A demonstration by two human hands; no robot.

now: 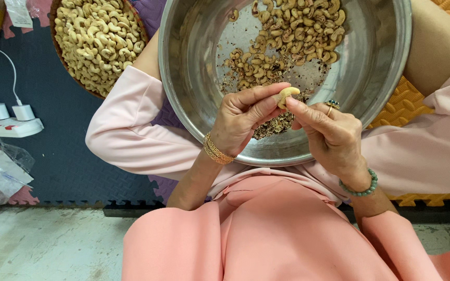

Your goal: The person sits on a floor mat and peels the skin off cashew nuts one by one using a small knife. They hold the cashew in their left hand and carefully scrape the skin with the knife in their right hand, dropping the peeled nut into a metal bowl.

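At centre frame, the left hand [243, 120] and right hand [330, 136] both pinch 1 pale cashew nut [287, 94] between fingertips, above the near rim of the steel bowl [194, 88] of unpeeled cashews, with a basket [58, 49] of peeled nuts upper left.

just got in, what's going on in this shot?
A seated person holds one pale cashew between the fingers of the left hand and right hand, over a steel bowl of unpeeled cashews and skin flakes. A basket of peeled cashews sits to the left.
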